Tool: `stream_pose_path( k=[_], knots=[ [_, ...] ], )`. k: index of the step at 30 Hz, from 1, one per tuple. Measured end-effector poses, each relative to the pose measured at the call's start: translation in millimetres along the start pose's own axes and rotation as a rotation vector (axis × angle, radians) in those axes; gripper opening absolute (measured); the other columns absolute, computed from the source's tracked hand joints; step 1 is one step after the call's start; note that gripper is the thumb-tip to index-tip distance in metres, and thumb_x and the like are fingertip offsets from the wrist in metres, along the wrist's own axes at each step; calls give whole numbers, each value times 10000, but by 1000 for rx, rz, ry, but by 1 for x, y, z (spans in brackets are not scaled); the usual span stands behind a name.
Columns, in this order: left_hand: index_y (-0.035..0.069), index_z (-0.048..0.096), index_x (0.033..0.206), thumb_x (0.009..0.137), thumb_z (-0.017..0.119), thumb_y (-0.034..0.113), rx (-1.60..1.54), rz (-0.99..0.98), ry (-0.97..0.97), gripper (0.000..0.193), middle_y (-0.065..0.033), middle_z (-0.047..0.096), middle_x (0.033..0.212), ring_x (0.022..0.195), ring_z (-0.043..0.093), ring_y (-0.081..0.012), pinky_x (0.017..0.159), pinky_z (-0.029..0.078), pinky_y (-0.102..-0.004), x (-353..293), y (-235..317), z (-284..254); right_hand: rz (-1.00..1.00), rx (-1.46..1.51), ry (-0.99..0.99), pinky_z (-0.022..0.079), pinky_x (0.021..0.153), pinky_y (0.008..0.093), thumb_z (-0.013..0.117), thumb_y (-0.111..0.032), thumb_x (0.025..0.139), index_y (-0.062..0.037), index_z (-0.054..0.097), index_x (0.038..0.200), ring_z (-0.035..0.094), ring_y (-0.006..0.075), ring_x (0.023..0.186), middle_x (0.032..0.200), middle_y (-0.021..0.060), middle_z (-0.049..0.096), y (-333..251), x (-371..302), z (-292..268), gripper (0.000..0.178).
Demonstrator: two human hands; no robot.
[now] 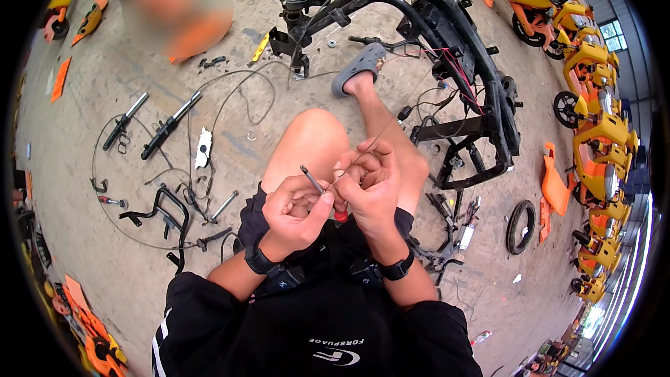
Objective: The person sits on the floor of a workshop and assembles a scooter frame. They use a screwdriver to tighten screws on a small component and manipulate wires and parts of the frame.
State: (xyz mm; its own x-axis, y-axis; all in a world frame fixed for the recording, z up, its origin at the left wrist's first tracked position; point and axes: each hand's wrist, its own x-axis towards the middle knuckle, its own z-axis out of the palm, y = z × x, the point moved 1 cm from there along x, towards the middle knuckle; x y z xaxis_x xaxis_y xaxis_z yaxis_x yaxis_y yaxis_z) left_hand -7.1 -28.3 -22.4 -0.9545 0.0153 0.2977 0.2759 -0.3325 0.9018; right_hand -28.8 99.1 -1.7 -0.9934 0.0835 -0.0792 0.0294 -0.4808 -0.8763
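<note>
My left hand [296,211] is closed, thumb and finger pinching a thin wire [331,186]. A screwdriver [312,179] also lies in its fingers, shaft pointing up and left. Its red handle [340,216] shows partly below the hands. Close beside it, my right hand [371,185] is closed on the same wire, which runs up and right toward the black motorbike frame [419,3]. The wire's exact end between the fingertips is too small to make out.
The bare frame stands ahead on the concrete floor. Fork tubes [171,126], a black handlebar [183,220] and loose cables lie to the left. A small tyre [520,227] and orange panels [555,181] lie right, before yellow scooters [604,126]. Another person [174,7] is at the far left.
</note>
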Motion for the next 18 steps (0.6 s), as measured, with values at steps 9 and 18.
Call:
stream_pose_path(
  k=[9, 18],
  knots=[
    [-87, 518, 1047, 890, 556, -108, -143, -55, 3, 162, -184, 681, 858, 760, 689, -198, 667, 598, -331, -2, -5, -1, 473, 137, -97, 372, 484, 199, 540, -55, 940, 4, 570, 1105, 449, 48, 528, 810, 76, 618, -3, -9, -22, 178],
    [-68, 503, 1090, 909, 531, -91, -161, -129, -20, 185, -185, 660, 837, 747, 672, -208, 670, 594, -343, 2, -1, -4, 834, 433, -350, 339, 429, 193, 484, -51, 957, -16, 487, 1271, 310, 51, 416, 962, 139, 616, -16, 29, -30, 316]
  ],
)
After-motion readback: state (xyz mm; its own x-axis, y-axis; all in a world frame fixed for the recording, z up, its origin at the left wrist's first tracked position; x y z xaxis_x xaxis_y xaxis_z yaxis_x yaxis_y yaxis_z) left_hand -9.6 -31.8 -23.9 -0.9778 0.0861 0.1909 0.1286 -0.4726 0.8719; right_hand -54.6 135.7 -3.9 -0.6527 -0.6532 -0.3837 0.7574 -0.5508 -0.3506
